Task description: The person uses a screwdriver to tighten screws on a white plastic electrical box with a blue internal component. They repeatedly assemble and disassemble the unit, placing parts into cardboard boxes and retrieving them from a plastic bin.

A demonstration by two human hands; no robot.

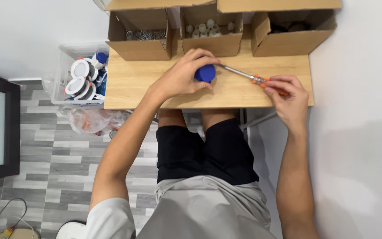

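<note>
We hold a small blue part [205, 73] with our left hand [183, 76], fingers wrapped tight around it, near the top middle of the frame on the wooden table [133, 84]. Our right hand [288, 95] is closed on the orange handle of a screwdriver [253, 78]. Its metal tip touches the blue part. Three cardboard boxes [213, 42] stand along the top of the frame. A clear bin [63, 66] with round white lamps sits at the upper left.

A blue part [205, 73] is showing at top centre, beside a silver screwdriver [253, 78] with an orange handle. Brown boxes [140, 37] are lining the pale wood-grain desk [129, 84]. Grey striped planks are patterning the floor [54, 163] at lower left, below black shorts [204, 152].
</note>
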